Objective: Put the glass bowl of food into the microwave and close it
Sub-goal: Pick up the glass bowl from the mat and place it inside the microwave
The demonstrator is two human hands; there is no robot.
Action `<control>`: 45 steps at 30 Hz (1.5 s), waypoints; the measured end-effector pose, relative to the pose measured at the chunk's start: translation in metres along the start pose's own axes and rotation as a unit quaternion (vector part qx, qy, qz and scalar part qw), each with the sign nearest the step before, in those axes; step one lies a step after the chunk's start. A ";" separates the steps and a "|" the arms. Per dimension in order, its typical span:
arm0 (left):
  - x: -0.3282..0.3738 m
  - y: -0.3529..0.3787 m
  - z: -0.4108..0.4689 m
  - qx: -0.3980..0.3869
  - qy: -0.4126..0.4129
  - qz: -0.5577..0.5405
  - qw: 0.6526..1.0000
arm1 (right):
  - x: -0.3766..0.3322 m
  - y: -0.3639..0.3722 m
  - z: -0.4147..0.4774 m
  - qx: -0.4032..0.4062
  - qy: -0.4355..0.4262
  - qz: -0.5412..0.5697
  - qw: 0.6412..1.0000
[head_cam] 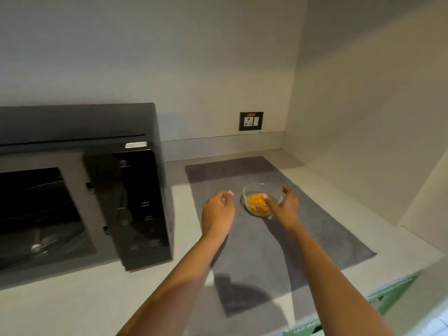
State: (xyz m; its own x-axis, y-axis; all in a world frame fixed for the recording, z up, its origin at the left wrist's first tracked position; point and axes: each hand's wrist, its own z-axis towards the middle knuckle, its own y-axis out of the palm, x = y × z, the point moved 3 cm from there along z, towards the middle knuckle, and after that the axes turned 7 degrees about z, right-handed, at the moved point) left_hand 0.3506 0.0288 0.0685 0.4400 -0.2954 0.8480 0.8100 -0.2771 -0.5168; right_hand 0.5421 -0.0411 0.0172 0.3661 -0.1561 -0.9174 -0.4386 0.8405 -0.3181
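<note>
A small glass bowl [257,190] with orange-yellow food sits on a grey mat [315,229] on the counter. My right hand [284,209] wraps the bowl's near right side, thumb on the near rim and fingers on the far right rim. The bowl rests on the mat. My left hand [218,210] hovers just left of the bowl, fingers loosely curled, holding nothing. At the left stands the black microwave [135,202]. Its dark cavity [36,209] with a glass turntable is exposed, and the door is out of view.
The pale counter [84,299] runs along the front. A wall socket [251,121] sits on the back wall behind the mat. A side wall closes the corner on the right. Green cabinet fronts [392,295] show below the counter edge.
</note>
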 end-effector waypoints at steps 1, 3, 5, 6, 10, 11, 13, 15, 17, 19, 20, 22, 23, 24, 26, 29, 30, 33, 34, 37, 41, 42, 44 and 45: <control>0.001 0.018 0.016 -0.006 -0.019 -0.005 1.000 | 0.009 0.001 0.010 -0.021 0.003 0.001 1.000; 0.001 0.048 0.044 -0.016 -0.048 -0.005 0.999 | 0.024 0.004 0.021 -0.054 0.011 0.030 0.998; -0.001 0.073 0.065 -0.023 -0.072 -0.006 0.997 | 0.037 0.009 0.031 -0.083 0.019 0.070 0.994; -0.002 0.086 0.074 -0.025 -0.087 -0.009 0.996 | 0.044 0.012 0.035 -0.101 0.031 0.096 0.990; -0.014 0.120 0.097 -0.051 -0.162 -0.068 0.983 | 0.053 0.018 0.043 -0.161 0.039 0.146 0.975; -0.017 0.129 0.102 -0.067 -0.180 -0.106 0.976 | 0.055 0.019 0.045 -0.172 0.033 0.146 0.974; -0.021 0.146 0.105 -0.101 -0.204 -0.220 0.949 | 0.059 0.019 0.046 -0.191 0.037 0.155 0.968; -0.024 0.157 0.106 -0.105 -0.216 -0.292 0.926 | 0.063 0.018 0.047 -0.206 0.036 0.156 0.965; -0.023 0.160 0.105 -0.097 -0.222 -0.326 0.914 | 0.065 0.018 0.046 -0.213 0.033 0.159 0.963; -0.021 0.158 0.103 -0.092 -0.230 -0.351 0.903 | 0.064 0.017 0.045 -0.222 0.045 0.188 0.956; -0.019 0.156 0.101 -0.093 -0.232 -0.360 0.899 | 0.063 0.017 0.043 -0.227 0.050 0.203 0.951; -0.016 0.147 0.093 -0.098 -0.226 -0.374 0.894 | 0.059 0.017 0.038 -0.233 0.047 0.228 0.944; -0.014 0.143 0.090 -0.102 -0.222 -0.380 0.892 | 0.057 0.016 0.034 -0.234 0.043 0.242 0.941; -0.012 0.137 0.086 -0.104 -0.218 -0.384 0.891 | 0.054 0.017 0.029 -0.233 0.037 0.252 0.938; -0.010 0.125 0.078 -0.107 -0.210 -0.392 0.889 | 0.047 0.018 0.016 -0.235 0.028 0.278 0.931; -0.010 0.101 0.062 -0.108 -0.210 -0.388 0.891 | 0.032 0.020 -0.005 -0.244 -0.003 0.278 0.929; -0.012 0.089 0.055 -0.109 -0.213 -0.388 0.890 | 0.024 0.022 -0.015 -0.252 -0.014 0.275 0.928; -0.016 0.058 0.033 -0.104 -0.216 -0.382 0.893 | 0.005 0.029 -0.040 -0.278 -0.021 0.278 0.919; -0.018 0.045 0.025 -0.096 -0.214 -0.379 0.895 | -0.003 0.033 -0.052 -0.289 -0.006 0.292 0.912; -0.025 0.003 -0.002 -0.071 -0.191 -0.376 0.904 | -0.026 0.042 -0.092 -0.312 0.014 0.300 0.901; -0.039 -0.052 -0.040 -0.049 -0.178 -0.369 0.911 | -0.063 0.050 -0.144 -0.304 -0.013 0.279 0.911; -0.041 -0.063 -0.048 -0.049 -0.175 -0.370 0.911 | -0.071 0.052 -0.155 -0.300 -0.020 0.272 0.914; -0.046 -0.088 -0.067 -0.049 -0.170 -0.368 0.913 | -0.085 0.057 -0.180 -0.296 -0.032 0.260 0.919; -0.048 -0.100 -0.076 -0.046 -0.166 -0.369 0.913 | -0.093 0.058 -0.192 -0.296 -0.036 0.256 0.920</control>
State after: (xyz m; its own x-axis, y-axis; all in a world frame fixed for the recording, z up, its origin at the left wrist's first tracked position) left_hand 0.2192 0.0012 0.0702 -0.1067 0.2918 0.9505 0.9045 -0.3685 0.2146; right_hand 0.3249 -0.0774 0.0377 0.0317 0.2331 -0.9719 -0.9306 0.3616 0.0563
